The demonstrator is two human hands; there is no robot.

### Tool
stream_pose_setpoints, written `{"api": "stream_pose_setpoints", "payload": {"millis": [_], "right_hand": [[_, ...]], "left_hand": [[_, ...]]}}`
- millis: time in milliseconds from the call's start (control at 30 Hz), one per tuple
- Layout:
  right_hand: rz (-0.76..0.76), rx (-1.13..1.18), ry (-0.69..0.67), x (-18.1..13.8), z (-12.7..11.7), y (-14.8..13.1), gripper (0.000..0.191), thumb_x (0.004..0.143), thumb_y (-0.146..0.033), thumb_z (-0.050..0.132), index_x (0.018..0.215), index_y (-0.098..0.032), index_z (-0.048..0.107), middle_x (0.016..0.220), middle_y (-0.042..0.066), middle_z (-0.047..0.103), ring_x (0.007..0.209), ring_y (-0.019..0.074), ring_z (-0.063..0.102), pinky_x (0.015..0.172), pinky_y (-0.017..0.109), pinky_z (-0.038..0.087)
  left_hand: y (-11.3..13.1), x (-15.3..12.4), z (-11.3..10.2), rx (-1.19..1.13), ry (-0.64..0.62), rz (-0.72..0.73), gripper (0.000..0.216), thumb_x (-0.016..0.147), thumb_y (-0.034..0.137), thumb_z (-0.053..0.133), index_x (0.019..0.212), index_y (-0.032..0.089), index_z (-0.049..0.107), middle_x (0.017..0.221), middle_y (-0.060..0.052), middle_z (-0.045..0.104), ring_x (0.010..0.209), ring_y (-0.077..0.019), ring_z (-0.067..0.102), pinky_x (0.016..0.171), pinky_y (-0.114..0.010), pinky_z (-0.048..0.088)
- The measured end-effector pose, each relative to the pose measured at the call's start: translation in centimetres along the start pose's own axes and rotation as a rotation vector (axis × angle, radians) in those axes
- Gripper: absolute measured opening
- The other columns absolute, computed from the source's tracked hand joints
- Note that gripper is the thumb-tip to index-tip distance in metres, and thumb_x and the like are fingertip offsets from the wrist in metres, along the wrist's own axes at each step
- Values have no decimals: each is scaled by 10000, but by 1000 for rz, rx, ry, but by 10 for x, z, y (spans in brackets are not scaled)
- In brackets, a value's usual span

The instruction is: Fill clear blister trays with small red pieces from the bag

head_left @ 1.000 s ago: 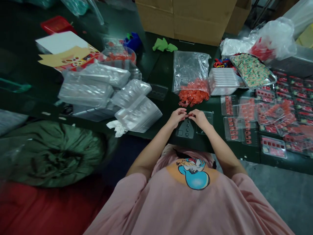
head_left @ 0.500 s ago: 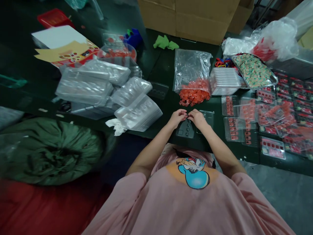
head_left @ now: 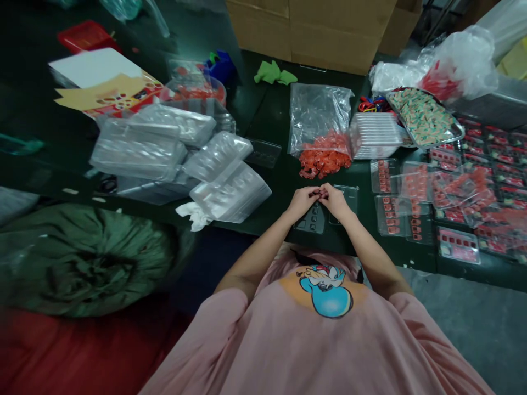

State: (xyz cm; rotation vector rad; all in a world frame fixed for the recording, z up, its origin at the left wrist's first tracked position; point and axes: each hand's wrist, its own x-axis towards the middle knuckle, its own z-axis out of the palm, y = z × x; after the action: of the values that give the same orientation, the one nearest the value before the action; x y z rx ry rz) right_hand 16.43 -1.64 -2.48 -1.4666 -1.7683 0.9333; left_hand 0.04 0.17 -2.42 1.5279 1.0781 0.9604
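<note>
Left hand [head_left: 303, 199]: knuckles up, fingers curled inward above the far end of the clear blister tray [head_left: 304, 224], tips bunched against the other hand's.
Right hand [head_left: 334, 199]: mirrors it from the tray's right side, fingers bent.
Grip: both sets of fingertips drawn together; cannot tell whether they pinch anything.
Forearms [head_left: 265, 248]: slanting inward to the tray from widely spread elbows.
Blister tray: flat on the dark table [head_left: 274, 186], some wells showing.
Red pieces [head_left: 323, 162]: beyond the tray, at a plastic bag's [head_left: 319, 112] mouth.
</note>
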Motion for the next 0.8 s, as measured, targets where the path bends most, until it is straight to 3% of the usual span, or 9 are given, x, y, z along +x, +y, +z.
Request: {"api": "stream_pose_setpoints", "payload": {"millis": [167, 267, 467, 800], "right_hand": [[12, -58, 61, -5, -1, -1, 264, 715, -46, 531, 920, -205, 584, 876, 19, 622, 773, 140, 594, 785, 290, 482], [35, -113, 63, -6, 2, -5, 238, 733, -58, 542, 908, -212, 586, 840, 19, 635, 781, 156, 605, 775, 295, 481], [101, -169, 60, -3, 8, -11, 254, 754, -37, 528, 907, -228, 595, 818, 10, 663, 771, 164, 626, 739, 284, 465], [95, -30, 146, -5, 12, -6, 230, 722, -69, 531, 887, -222, 582, 794, -26, 641, 736, 130, 621, 742, 258, 482]], "left_hand": [[4, 0, -5, 30, -23, 32, 196, 709, 94, 708, 806, 251, 776, 904, -47, 714, 871, -206, 641, 917, -351, 455], [3, 0, -6, 105, -79, 94, 214, 703, 87, 710, 828, 248, 774, 925, -47, 702, 869, -198, 636, 875, -331, 463], [-7, -1, -8, 117, -38, 99, 215, 691, 28, 683, 776, 213, 750, 859, -41, 681, 792, -166, 631, 775, -285, 481], [-11, 0, -6, 326, -68, 170, 139, 743, 57, 694, 823, 169, 714, 874, -28, 667, 797, -139, 636, 745, -258, 499]]}}
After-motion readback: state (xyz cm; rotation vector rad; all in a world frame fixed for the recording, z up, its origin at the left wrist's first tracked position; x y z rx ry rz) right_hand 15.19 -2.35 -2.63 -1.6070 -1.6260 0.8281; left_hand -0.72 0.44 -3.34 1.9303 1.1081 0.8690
